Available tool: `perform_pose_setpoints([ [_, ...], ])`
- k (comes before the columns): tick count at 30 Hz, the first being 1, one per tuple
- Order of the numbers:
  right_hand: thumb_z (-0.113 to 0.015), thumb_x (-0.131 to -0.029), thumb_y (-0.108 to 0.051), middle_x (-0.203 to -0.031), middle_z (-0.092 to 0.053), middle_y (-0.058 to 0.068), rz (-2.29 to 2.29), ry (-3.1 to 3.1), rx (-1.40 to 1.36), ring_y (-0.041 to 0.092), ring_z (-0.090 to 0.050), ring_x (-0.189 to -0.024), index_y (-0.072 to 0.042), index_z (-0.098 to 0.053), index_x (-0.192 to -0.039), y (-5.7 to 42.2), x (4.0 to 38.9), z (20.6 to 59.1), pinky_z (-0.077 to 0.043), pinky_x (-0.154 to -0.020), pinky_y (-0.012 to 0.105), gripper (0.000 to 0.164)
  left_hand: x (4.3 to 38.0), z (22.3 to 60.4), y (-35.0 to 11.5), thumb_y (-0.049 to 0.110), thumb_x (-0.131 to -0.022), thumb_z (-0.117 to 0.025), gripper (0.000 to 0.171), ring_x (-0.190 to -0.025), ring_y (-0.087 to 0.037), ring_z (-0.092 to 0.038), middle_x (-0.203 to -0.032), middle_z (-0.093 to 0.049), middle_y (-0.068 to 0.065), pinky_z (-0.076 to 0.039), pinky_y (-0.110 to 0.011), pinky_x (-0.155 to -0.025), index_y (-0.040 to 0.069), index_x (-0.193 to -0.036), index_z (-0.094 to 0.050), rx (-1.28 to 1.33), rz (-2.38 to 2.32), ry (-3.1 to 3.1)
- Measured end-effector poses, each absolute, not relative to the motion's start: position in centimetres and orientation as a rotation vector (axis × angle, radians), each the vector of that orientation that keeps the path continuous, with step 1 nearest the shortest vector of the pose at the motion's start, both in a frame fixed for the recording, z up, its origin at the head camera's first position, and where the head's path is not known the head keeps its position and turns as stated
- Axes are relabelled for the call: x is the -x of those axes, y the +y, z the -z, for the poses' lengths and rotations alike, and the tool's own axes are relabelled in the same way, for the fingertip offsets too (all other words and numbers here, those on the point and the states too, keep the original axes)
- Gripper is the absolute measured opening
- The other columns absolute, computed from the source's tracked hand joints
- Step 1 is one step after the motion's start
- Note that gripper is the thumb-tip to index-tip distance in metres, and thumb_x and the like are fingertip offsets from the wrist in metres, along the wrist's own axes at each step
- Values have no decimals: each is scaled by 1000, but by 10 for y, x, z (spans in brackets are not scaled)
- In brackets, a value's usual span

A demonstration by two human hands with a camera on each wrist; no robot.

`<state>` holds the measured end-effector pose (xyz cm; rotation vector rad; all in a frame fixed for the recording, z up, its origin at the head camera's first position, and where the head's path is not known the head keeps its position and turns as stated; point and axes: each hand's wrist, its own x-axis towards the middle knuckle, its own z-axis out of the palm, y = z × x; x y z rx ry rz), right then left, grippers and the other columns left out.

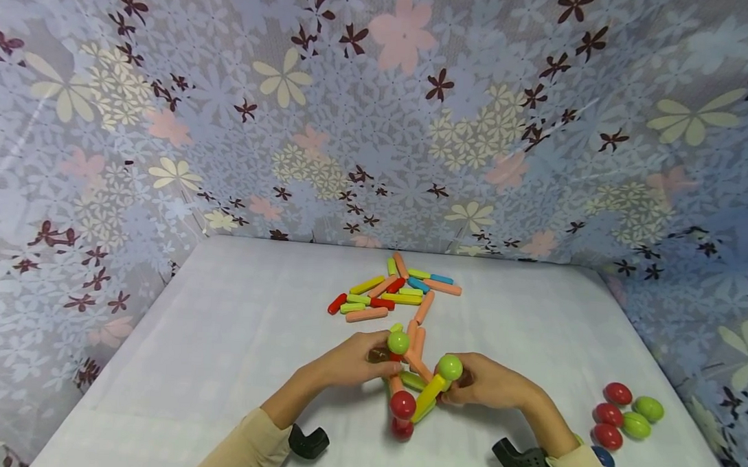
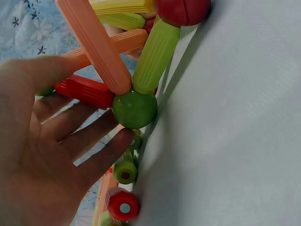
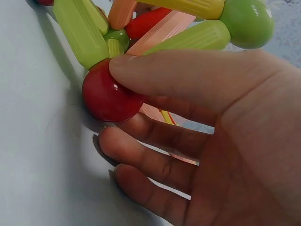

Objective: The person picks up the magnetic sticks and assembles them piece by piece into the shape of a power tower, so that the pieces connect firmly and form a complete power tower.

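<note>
A frame of magnetic building sticks and balls stands between the hands. My left hand (image 1: 363, 360) grips a red stick (image 2: 84, 91) at its left side, thumb on the near side and fingers behind. Low down in that view, a green ball (image 2: 135, 109) joins the red stick, an orange stick (image 2: 96, 44) and a lime stick (image 2: 156, 56). My right hand (image 1: 489, 382) pinches a red ball (image 3: 110, 94) at the frame's lower right corner, thumb over it and fingers below. A yellow stick (image 1: 430, 398) slopes up to a green ball (image 1: 450, 367). A red ball (image 1: 403, 405) is at the front.
Behind the frame lies a loose spread of sticks (image 1: 367, 315) in orange, yellow, lime, red and blue. Several red balls (image 1: 607, 436), green balls (image 1: 636, 425) and a blue ball (image 1: 604, 460) lie at the right. A flowered cloth (image 1: 364, 157) hangs behind the white table (image 1: 209, 338).
</note>
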<state>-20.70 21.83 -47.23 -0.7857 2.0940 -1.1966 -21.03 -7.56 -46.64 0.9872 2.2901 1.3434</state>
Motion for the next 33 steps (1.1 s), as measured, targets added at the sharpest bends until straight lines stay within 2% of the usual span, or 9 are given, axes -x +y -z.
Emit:
perform_pose_setpoints([
  [2,-72,-87,-18,-95,-67,4,1192,2099,788,17,-58,-75,-14,-63,-109,218,207,472,-52,-68,31,25,212,469,-76,30,-95,-62,24,-107,-7,-59,-110,-65,8,-46,-28,-93,19,-115,-58,-994,-1356,2290],
  [5,-72,-87,-18,-96,-67,2,1184,2110,796,17,-59,-76,-15,-63,-109,218,207,471,-52,-69,31,24,214,471,-77,27,-94,-64,20,-105,-5,-59,-108,-66,8,-46,-28,-93,19,-112,-60,-998,-1382,2276],
  [12,-70,-89,-17,-97,-69,0,1161,2171,815,18,-61,-77,-14,-63,-110,219,208,472,-52,-68,29,23,217,472,-79,26,-92,-68,21,-101,-7,-61,-106,-68,5,-48,-34,-93,18,-110,-61,-1014,-1381,2272],
  [18,-72,-87,-21,-97,-70,-3,1162,2208,791,20,-65,-83,-13,-64,-111,218,208,473,-52,-72,30,27,217,473,-81,27,-91,-68,24,-100,-9,-61,-108,-68,0,-48,-26,-89,18,-112,-62,-1017,-1329,2278],
  [20,-74,-86,-21,-94,-69,-2,1152,2216,788,20,-64,-80,-13,-63,-111,218,209,471,-51,-70,29,28,218,474,-82,26,-91,-69,24,-99,-8,-61,-108,-68,0,-48,-24,-88,18,-112,-62,-1023,-1318,2279],
  [24,-72,-87,-16,-92,-67,-1,1098,2206,824,17,-59,-75,-16,-64,-108,219,210,467,-50,-66,28,23,218,475,-83,24,-91,-69,23,-97,-7,-61,-106,-68,3,-48,-23,-86,18,-112,-63,-1020,-1287,2299],
  [28,-67,-90,-12,-98,-68,-4,1056,2179,867,17,-59,-83,-20,-66,-107,219,212,465,-50,-76,31,19,218,473,-83,22,-91,-68,24,-99,-6,-61,-106,-68,6,-48,-25,-88,18,-114,-63,-991,-1252,2312],
  [31,-63,-90,-4,-99,-66,-6,1055,2239,870,17,-59,-88,-19,-67,-107,217,216,466,-49,-80,32,23,218,472,-85,18,-91,-67,24,-101,-7,-60,-105,-66,8,-48,-26,-90,15,-115,-64,-1000,-1233,2321],
  [33,-60,-86,4,-99,-66,-6,1061,2312,863,17,-58,-88,-17,-67,-107,215,219,468,-49,-79,33,30,219,472,-87,13,-90,-67,22,-99,-7,-61,-103,-66,9,-48,-26,-88,14,-112,-65,-987,-1222,2350],
])
